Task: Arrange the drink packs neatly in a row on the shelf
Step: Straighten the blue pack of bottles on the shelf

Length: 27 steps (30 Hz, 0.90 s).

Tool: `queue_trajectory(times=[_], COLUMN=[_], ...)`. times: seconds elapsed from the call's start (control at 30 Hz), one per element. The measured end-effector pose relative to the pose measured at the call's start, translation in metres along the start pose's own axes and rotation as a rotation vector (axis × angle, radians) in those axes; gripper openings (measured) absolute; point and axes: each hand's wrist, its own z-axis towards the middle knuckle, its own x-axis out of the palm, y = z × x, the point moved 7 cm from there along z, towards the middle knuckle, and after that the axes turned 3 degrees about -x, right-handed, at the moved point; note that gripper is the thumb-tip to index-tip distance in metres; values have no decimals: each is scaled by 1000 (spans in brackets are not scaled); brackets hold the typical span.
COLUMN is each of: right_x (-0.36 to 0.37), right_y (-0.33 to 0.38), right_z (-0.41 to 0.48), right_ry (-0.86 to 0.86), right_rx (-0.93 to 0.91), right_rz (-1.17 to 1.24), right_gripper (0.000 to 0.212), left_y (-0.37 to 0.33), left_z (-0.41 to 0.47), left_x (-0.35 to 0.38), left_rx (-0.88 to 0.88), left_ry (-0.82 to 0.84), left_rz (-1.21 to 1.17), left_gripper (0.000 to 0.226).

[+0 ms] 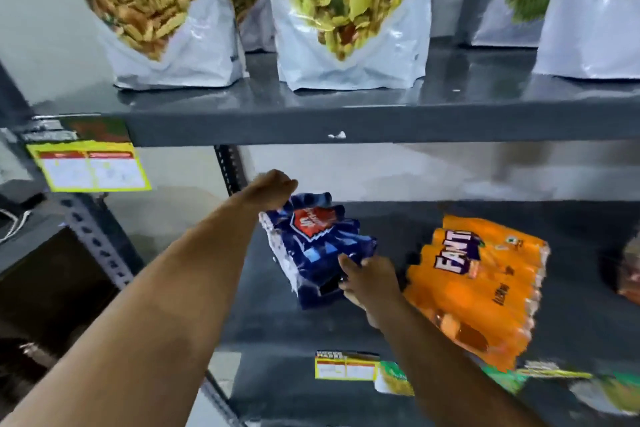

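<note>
A dark blue drink pack (317, 246) with a red emblem lies tilted on the lower dark shelf (398, 222), near its left end. My left hand (273, 189) grips the pack's far upper corner, and my right hand (369, 279) holds its near right edge. To the right lies an orange Fanta drink pack (481, 288), slanted, its near end reaching the shelf's front edge. A further pack (630, 270) shows only partly at the right border.
The upper shelf (381, 125) carries several white snack pouches (346, 10) with clear windows. Yellow price tags (90, 166) hang at the shelf edges, one of them (346, 366) below the lower shelf. A perforated metal upright (97, 243) stands at left beside a dark box (52, 281).
</note>
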Motion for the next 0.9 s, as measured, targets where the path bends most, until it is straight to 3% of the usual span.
queue_trajectory(times=[0.1, 0.23, 0.33, 0.5, 0.63, 0.83, 0.9], right_x=[1, -5, -7, -1, 6, 31, 46], right_y=[-18, -24, -21, -16, -6, 20, 28], right_z=[0, 5, 11, 9, 3, -27, -43], right_ry=[-17, -52, -123, -200, -258, -385, -391], right_rx=[217, 282, 232, 187, 70, -325, -454], right_rz=[287, 309, 276, 322, 254, -246, -305], right_gripper=[23, 53, 50, 38, 35, 48, 48], left_y=[-4, 3, 10, 19, 39, 87, 110], left_z=[38, 74, 91, 101, 102, 76, 61], left_x=[16, 46, 57, 59, 48, 31, 28], left_rx=[-2, 9, -19, -84, -132, -250, -327], left_ry=[100, 218, 249, 231, 143, 40, -6], left_rz=[85, 15, -56, -334, -515, -819, -957], left_gripper=[45, 41, 42, 16, 18, 22, 22])
